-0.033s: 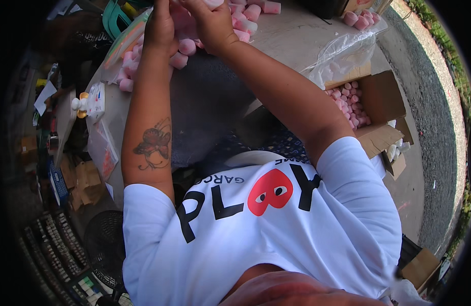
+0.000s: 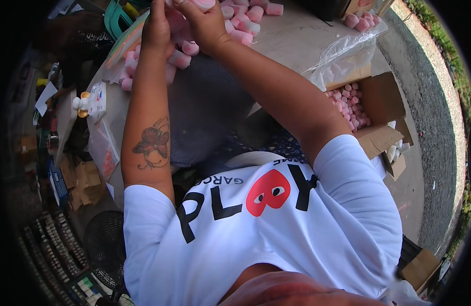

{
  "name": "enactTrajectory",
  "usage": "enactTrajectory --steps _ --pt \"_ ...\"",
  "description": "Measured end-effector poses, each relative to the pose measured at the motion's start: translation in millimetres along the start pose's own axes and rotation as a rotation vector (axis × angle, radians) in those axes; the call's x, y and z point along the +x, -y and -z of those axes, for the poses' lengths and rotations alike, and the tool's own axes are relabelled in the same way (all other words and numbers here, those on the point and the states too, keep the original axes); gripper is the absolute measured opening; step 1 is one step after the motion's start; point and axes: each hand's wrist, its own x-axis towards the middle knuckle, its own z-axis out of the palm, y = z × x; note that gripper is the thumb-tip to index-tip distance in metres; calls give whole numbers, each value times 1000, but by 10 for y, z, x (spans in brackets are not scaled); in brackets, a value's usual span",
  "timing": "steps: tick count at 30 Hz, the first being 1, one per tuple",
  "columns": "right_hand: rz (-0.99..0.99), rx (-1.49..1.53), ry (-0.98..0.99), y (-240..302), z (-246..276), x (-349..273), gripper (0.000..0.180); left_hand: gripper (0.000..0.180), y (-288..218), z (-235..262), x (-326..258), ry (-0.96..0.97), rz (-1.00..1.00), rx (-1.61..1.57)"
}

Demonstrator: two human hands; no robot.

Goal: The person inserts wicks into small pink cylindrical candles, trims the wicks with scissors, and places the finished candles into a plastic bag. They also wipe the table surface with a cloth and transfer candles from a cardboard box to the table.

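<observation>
My left hand [image 2: 156, 30] and my right hand [image 2: 207, 28] are close together at the top edge, over a heap of short pink-and-white cylinders [image 2: 180, 59] that look soft, like marshmallows. A pink-and-white piece [image 2: 201, 4] shows beside the thumb of my right hand, which is closed on it. The picture's edge cuts off the fingers of my left hand, so its grip is hidden. Several more cylinders [image 2: 241, 36] lie on the grey table [image 2: 291, 38] right of my hands.
An open cardboard box [image 2: 383, 102] of small pink pieces stands at the right, below a clear plastic bag [image 2: 348, 58]. More pink cylinders [image 2: 363, 21] sit at the far right. A white pack [image 2: 96, 101] lies left of my forearm, a black fan [image 2: 104, 245] lower down.
Both hands have shifted slightly up and left. Several cylinders below and beside them have moved a little; one under my wrists sits differently.
</observation>
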Motion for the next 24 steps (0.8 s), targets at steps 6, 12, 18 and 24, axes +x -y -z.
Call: enactTrajectory --steps 6,12,18,24 --pt "-27 -553 -133 -629 -220 -9 60 43 287 483 -2 -403 -260 323" --pt "252 -1038 -148 -824 -103 -49 60 30 634 881 120 -672 -592 1076" --pt "43 -1644 24 -355 -177 120 63 22 621 1154 163 -720 -453 1395" --pt "-309 -1668 369 -77 -86 319 90 26 340 1436 186 -561 -424 1412"
